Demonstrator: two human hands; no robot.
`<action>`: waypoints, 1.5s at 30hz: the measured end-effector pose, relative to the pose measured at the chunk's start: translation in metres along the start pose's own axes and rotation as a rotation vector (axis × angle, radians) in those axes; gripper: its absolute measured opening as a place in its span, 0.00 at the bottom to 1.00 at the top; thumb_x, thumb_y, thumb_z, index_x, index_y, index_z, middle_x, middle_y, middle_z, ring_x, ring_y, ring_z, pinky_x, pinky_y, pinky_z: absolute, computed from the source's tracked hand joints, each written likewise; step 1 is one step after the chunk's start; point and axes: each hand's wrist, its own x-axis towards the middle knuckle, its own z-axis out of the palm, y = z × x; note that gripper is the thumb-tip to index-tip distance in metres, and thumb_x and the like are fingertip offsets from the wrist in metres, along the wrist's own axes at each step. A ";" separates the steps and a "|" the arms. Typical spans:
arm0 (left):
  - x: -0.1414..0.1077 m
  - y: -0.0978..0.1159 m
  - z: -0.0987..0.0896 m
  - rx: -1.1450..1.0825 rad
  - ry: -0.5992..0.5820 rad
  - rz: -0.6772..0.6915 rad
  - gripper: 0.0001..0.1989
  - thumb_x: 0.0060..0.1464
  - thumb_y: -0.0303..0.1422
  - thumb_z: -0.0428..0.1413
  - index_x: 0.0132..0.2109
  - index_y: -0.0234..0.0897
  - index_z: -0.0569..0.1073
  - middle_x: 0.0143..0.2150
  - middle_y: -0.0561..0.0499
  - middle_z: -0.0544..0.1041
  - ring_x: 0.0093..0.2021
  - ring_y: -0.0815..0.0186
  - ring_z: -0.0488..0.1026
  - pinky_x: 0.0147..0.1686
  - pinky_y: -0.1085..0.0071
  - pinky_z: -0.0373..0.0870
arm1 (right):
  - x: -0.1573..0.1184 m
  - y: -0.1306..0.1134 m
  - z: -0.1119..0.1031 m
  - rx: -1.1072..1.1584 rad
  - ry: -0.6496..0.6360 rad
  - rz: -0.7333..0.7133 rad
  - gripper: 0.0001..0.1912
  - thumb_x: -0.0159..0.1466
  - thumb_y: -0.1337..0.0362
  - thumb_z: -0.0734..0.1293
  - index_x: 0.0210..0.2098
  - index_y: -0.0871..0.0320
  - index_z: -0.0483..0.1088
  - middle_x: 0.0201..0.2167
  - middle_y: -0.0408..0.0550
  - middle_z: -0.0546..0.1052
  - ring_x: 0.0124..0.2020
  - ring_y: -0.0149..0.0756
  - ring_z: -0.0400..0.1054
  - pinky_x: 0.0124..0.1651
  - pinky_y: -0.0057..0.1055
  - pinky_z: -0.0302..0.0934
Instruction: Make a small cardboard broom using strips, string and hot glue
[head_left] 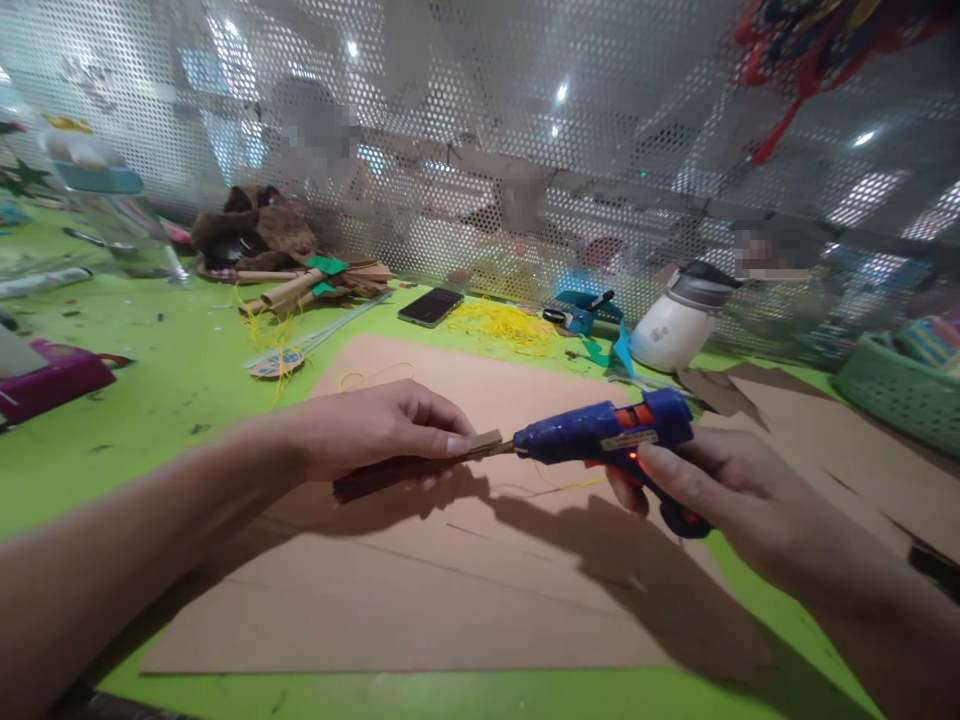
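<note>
My left hand [394,430] pinches a narrow brown strip [390,474], which looks like folded or layered cardboard, holding it just above a large sheet of brown cardboard [360,610]. In my right hand [712,485] is a blue glue gun [574,432] with orange parts and a lit red light. Its nozzle points left and meets, or nearly meets, the right end of the strip. A thin yellow thread lies on the sheet beneath the gun.
Behind the sheet lie a phone [430,307], yellow shredded strands [504,326] and a white bottle [679,320]. Rolled cardboard pieces [300,285] sit at the back left, a purple tape dispenser [60,380] at left. Cardboard pieces [847,450] and a green basket [900,390] occupy the right.
</note>
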 end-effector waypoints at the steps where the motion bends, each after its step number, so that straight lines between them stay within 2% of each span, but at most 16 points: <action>1: 0.000 0.000 0.000 -0.006 0.002 -0.001 0.11 0.54 0.40 0.59 0.33 0.36 0.75 0.24 0.55 0.73 0.25 0.72 0.69 0.24 0.79 0.62 | 0.000 0.000 0.000 0.003 -0.005 0.011 0.23 0.66 0.48 0.60 0.24 0.57 0.72 0.19 0.42 0.68 0.19 0.29 0.57 0.20 0.25 0.50; 6: 0.002 0.000 0.002 -0.051 -0.003 -0.013 0.10 0.54 0.40 0.59 0.35 0.36 0.75 0.26 0.55 0.74 0.24 0.72 0.69 0.24 0.78 0.64 | -0.001 0.003 -0.001 0.001 -0.008 0.037 0.22 0.66 0.48 0.60 0.25 0.56 0.72 0.20 0.41 0.69 0.19 0.28 0.56 0.20 0.25 0.49; 11: 0.002 0.000 0.005 -0.087 -0.019 -0.001 0.10 0.53 0.39 0.59 0.35 0.35 0.74 0.28 0.54 0.76 0.26 0.71 0.71 0.25 0.76 0.66 | 0.001 -0.001 0.003 0.052 -0.002 0.015 0.23 0.65 0.48 0.61 0.22 0.57 0.70 0.18 0.42 0.67 0.18 0.28 0.55 0.19 0.25 0.47; 15: 0.003 -0.001 0.005 -0.132 -0.050 0.020 0.09 0.54 0.37 0.59 0.36 0.34 0.74 0.29 0.52 0.77 0.27 0.70 0.73 0.29 0.73 0.70 | 0.002 0.001 -0.001 0.038 -0.013 0.051 0.23 0.66 0.48 0.60 0.23 0.57 0.69 0.20 0.42 0.68 0.20 0.28 0.57 0.21 0.24 0.50; 20: 0.004 -0.004 0.005 -0.193 -0.077 0.019 0.08 0.56 0.36 0.58 0.37 0.34 0.73 0.27 0.51 0.77 0.26 0.68 0.73 0.28 0.72 0.71 | 0.000 0.008 -0.002 0.041 -0.001 0.026 0.22 0.66 0.48 0.61 0.24 0.56 0.70 0.19 0.41 0.68 0.19 0.27 0.57 0.20 0.23 0.50; 26: 0.003 -0.004 0.005 -0.041 -0.044 0.046 0.11 0.57 0.40 0.57 0.38 0.37 0.73 0.27 0.52 0.77 0.26 0.69 0.73 0.28 0.74 0.68 | -0.001 0.007 0.002 0.024 0.042 0.020 0.23 0.66 0.48 0.61 0.23 0.56 0.70 0.19 0.41 0.69 0.19 0.28 0.58 0.19 0.23 0.50; 29: 0.004 -0.002 0.007 0.164 0.055 0.087 0.11 0.56 0.41 0.55 0.37 0.37 0.74 0.27 0.53 0.76 0.28 0.68 0.72 0.29 0.74 0.67 | 0.000 0.006 0.001 0.000 0.047 0.010 0.23 0.66 0.48 0.60 0.23 0.56 0.70 0.19 0.42 0.69 0.19 0.28 0.59 0.20 0.23 0.51; 34: 0.004 -0.002 0.015 0.646 0.397 0.113 0.09 0.56 0.38 0.53 0.38 0.40 0.76 0.28 0.55 0.76 0.28 0.67 0.69 0.26 0.74 0.61 | 0.002 0.004 0.002 -0.075 0.085 -0.017 0.23 0.66 0.48 0.60 0.23 0.55 0.71 0.20 0.43 0.71 0.20 0.29 0.61 0.21 0.24 0.55; 37: 0.003 -0.004 0.018 0.824 0.488 0.160 0.09 0.56 0.35 0.52 0.38 0.41 0.77 0.27 0.55 0.76 0.26 0.67 0.69 0.25 0.74 0.59 | 0.002 0.008 0.002 -0.051 0.073 0.003 0.22 0.66 0.48 0.60 0.24 0.54 0.73 0.21 0.43 0.72 0.20 0.29 0.62 0.21 0.24 0.55; 42: 0.005 -0.006 0.018 1.131 0.589 0.523 0.08 0.59 0.30 0.53 0.37 0.36 0.77 0.31 0.50 0.76 0.29 0.66 0.70 0.28 0.72 0.61 | -0.001 0.024 -0.012 0.118 0.016 0.079 0.21 0.67 0.48 0.58 0.31 0.53 0.75 0.29 0.46 0.76 0.29 0.34 0.67 0.26 0.26 0.59; 45: 0.002 -0.004 0.020 1.316 0.674 0.739 0.09 0.61 0.29 0.52 0.37 0.35 0.77 0.33 0.47 0.76 0.32 0.64 0.69 0.32 0.68 0.63 | -0.001 0.030 -0.020 0.167 -0.024 0.114 0.22 0.68 0.48 0.57 0.31 0.54 0.75 0.28 0.47 0.77 0.28 0.34 0.67 0.26 0.26 0.58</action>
